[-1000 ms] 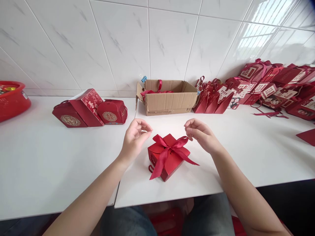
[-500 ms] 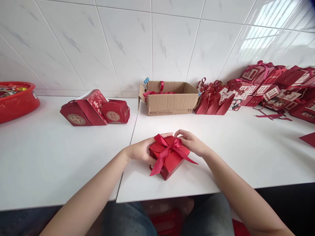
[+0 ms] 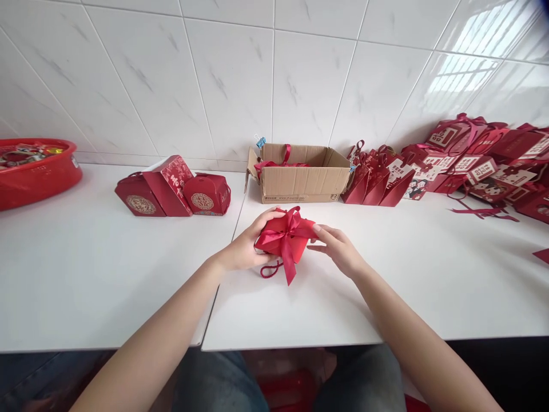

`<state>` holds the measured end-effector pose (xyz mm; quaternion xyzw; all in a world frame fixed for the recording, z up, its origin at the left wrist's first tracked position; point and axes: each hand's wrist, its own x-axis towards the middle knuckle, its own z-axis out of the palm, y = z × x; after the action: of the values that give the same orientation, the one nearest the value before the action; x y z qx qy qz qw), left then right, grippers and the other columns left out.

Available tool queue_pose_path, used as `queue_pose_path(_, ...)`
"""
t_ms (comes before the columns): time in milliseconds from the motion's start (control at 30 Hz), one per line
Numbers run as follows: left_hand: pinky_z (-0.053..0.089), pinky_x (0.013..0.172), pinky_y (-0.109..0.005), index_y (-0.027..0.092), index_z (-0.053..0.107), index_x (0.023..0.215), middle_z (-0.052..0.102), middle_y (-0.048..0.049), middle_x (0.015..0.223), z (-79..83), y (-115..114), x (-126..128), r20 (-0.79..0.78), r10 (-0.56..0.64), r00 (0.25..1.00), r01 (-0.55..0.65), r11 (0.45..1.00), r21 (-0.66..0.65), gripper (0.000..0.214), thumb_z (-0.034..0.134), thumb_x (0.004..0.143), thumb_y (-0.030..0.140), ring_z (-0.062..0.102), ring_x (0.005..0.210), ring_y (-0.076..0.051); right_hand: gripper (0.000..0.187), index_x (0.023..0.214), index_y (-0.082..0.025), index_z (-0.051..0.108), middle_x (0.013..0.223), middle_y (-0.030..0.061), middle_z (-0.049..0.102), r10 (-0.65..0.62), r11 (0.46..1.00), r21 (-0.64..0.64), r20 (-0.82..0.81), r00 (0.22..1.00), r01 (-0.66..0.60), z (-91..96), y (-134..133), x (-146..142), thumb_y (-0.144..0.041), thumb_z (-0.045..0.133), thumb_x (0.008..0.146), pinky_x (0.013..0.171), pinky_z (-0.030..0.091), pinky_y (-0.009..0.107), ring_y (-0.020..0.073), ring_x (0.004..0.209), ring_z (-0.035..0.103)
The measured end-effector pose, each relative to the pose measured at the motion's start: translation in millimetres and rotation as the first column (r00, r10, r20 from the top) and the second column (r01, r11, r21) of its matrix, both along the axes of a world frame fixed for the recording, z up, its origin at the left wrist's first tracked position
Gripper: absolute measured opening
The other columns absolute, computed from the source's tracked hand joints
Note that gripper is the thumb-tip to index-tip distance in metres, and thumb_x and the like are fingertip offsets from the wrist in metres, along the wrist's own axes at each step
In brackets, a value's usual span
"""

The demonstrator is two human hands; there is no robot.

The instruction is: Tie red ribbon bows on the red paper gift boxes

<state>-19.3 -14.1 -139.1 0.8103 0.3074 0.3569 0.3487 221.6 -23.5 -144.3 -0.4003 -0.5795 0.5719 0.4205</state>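
Between my hands is a red gift box [image 3: 274, 245] with a dark-red ribbon bow [image 3: 290, 233] tied on top, one tail hanging down its front. My left hand [image 3: 249, 243] grips its left side, fingers behind the top and thumb in front. On the right, my right hand [image 3: 337, 243] holds the box's right edge, with the thumb and fingertips against it. A dark-red cord loop [image 3: 271, 270] hangs below the box near my left thumb. The box's underside and the fingertips behind it are hidden.
Behind stands a cardboard box [image 3: 304, 186] with red ribbon inside and blue clips. At left are several red boxes [image 3: 171, 191] and a red basin [image 3: 38, 171] of wrapped items. Red gift boxes [image 3: 463, 160] are piled at right, beside folded boxes [image 3: 377, 183] with cord handles.
The gift box has moved away from me toward the cardboard box and been turned and tilted. My right hand has shifted from its back corner to its right edge.
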Motion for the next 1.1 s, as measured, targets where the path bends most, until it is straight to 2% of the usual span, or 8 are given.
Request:
queue_pose_path(100,0.035,0.11,-0.042,0.031,0.028,0.141,0.016,-0.0098,0.156,0.8,1.5,-6.3,0.017,-0.102,0.995,0.103,0.992,-0.075,0.085,0.071,0.069,0.021,0.03,0.14,-0.028,0.034,0.1,-0.024,0.073,0.135,0.0064,0.053,0.041,0.999,0.024,0.009,0.999,-0.041,-2.7,-0.9,-0.6,-0.051,0.061,0.083,0.097,0.046,0.04,0.0217,0.111,0.056)
queue_pose_path(167,0.038,0.106,-0.042,0.03,0.031,0.14,0.022,-0.0099,0.154,2.6,2.2,-8.7,0.098,-0.154,0.983,0.169,0.971,-0.169,0.08,0.069,0.07,0.026,0.036,0.136,-0.029,0.031,0.099,-0.026,0.074,0.14,0.0049,0.049,0.044,0.998,0.036,0.021,0.999,-0.044,-4.5,-0.7,0.2,-0.05,0.063,0.081,0.098,0.045,0.04,0.0225,0.113,0.055)
queue_pose_path(233,0.045,0.098,-0.041,0.029,0.039,0.133,0.032,-0.0099,0.148,5.4,1.4,-7.4,0.19,-0.101,0.977,0.153,0.947,-0.282,0.061,0.063,0.077,0.035,0.045,0.127,-0.028,0.03,0.097,-0.027,0.075,0.139,0.0048,0.049,0.025,0.999,0.047,0.045,0.999,-0.027,-5.1,-1.4,0.5,-0.05,0.065,0.08,0.099,0.044,0.042,0.024,0.117,0.053)
queue_pose_path(333,0.05,0.086,-0.034,0.026,0.046,0.119,0.044,-0.0093,0.139,9.9,-3.4,-0.4,0.221,0.074,0.972,0.012,0.931,-0.365,0.039,0.058,0.084,0.039,0.055,0.113,-0.023,0.028,0.092,-0.028,0.076,0.134,0.006,0.05,-0.038,0.998,0.053,0.117,0.992,0.032,-3.3,-5.8,-2.2,-0.051,0.068,0.078,0.101,0.043,0.042,0.026,0.122,0.049)
queue_pose_path(500,0.049,0.088,-0.034,0.024,0.049,0.109,0.046,-0.0088,0.138,13.9,-10.8,6.8,0.217,0.167,0.962,-0.083,0.934,-0.347,0.034,0.065,0.081,0.034,0.056,0.112,-0.022,0.028,0.081,-0.027,0.077,0.123,0.0082,0.048,-0.123,0.992,0.066,0.205,0.971,0.112,-1.9,-15.6,-11.9,-0.053,0.071,0.073,0.094,0.049,0.04,0.0267,0.119,0.049)
queue_pose_path(633,0.048,0.093,-0.035,0.024,0.049,0.105,0.043,-0.0075,0.141,13.0,-11.4,6.7,0.248,0.199,0.948,-0.108,0.935,-0.337,0.031,0.067,0.079,0.03,0.052,0.121,-0.023,0.026,0.076,-0.028,0.077,0.119,0.0078,0.047,-0.147,0.98,0.161,0.203,0.968,0.115,-6.7,-18.4,-17.6,-0.053,0.069,0.074,0.097,0.048,0.039,0.0276,0.122,0.046)
queue_pose_path(767,0.05,0.09,-0.034,0.024,0.05,0.104,0.047,-0.0075,0.139,9.4,-9.5,8.7,0.261,0.223,0.939,-0.125,0.93,-0.344,0.03,0.065,0.079,0.027,0.055,0.117,-0.022,0.024,0.078,-0.029,0.077,0.121,0.0066,0.049,-0.11,0.97,0.234,0.158,0.981,0.071,-8.2,-19.1,-19.5,-0.05,0.066,0.079,0.101,0.044,0.039,0.0268,0.123,0.047)
queue_pose_path(1100,0.047,0.095,-0.036,0.021,0.051,0.102,0.052,-0.0096,0.133,2.5,-3.4,13.5,0.307,0.238,0.922,-0.147,0.946,-0.29,0.032,0.068,0.075,0.025,0.055,0.118,-0.023,0.022,0.081,-0.027,0.076,0.123,0.0067,0.051,-0.024,0.983,0.186,0.083,0.996,0.008,-6.0,-14.4,-13.4,-0.048,0.067,0.079,0.098,0.047,0.04,0.0263,0.12,0.049)
